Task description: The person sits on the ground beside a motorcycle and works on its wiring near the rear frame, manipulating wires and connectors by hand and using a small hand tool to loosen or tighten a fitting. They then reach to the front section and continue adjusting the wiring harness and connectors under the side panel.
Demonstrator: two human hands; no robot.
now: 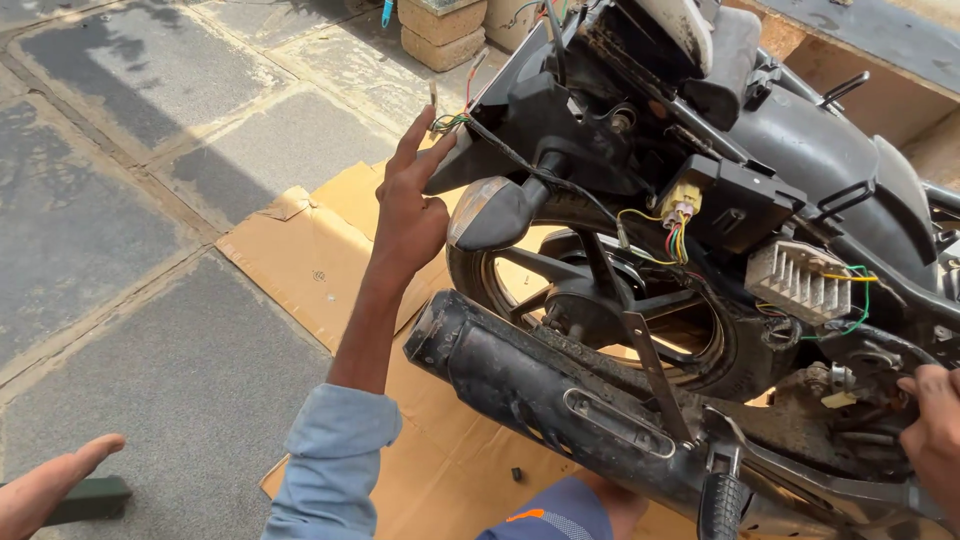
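My left hand [45, 488] is at the lower left, flat and holding nothing, beside a dark green block [92, 498] on the stone floor. At the right edge, my right hand [932, 432] rests on the dirty frame parts of a stripped black motorcycle [800, 150]; its grip is hidden. Another person's arm in a light blue sleeve [340, 440] reaches up, its open hand [408, 215] against the tail section by the turn signal [490, 212]. That person's other hand [615, 500] is under the black exhaust [520, 385].
The motorcycle stands on flattened cardboard [320, 260] over grey paving slabs [150, 330]. Loose coloured wires and a yellow connector [680, 208] hang by the rear wheel [600, 300]. A finned metal unit [797, 280] sits on the frame. Stone blocks [440, 30] stand behind.
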